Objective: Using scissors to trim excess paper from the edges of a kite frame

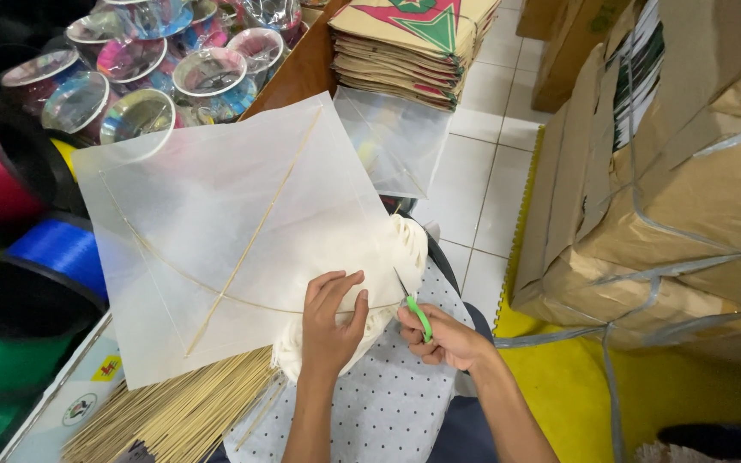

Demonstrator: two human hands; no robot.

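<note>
Right grip: the right hand (449, 340) is closed around the green handle of a pair of scissors (413, 307); the blades are pointed up and away, toward the near edge of the kite.
Left grip: the left hand (330, 324) is laid flat and open, fingers (334, 287) spread, pressed on the near corner of the kite; nothing is clasped.
Kite: a white paper kite (233, 223) is spread across the lap, framed by a straight spine stick (259, 230) and a bowed cross stick (177, 273) that cross near the middle.
Scissors position: the blade tips are seen just beside the right end of the bowed stick, at the paper's edge; whether the paper is being cut cannot be told.
Cloth: a cream cloth (405, 249) is bunched under the kite's near corner, over a dotted grey garment (379, 403).
Sticks: a bundle of thin bamboo sticks (173, 416) is laid below the kite, at the left.
Second sheet: a clear plastic sheet (394, 141) is lying beyond the kite on the tiled floor (482, 163).
Stack: a pile of printed kites (413, 43) is set farther back.
Left side: string spools (40, 257) in red, blue and green, and shiny reels (207, 73), are stored there.
Right side: strapped brown paper bundles (688, 189) are stacked on a yellow mat (679, 386).
</note>
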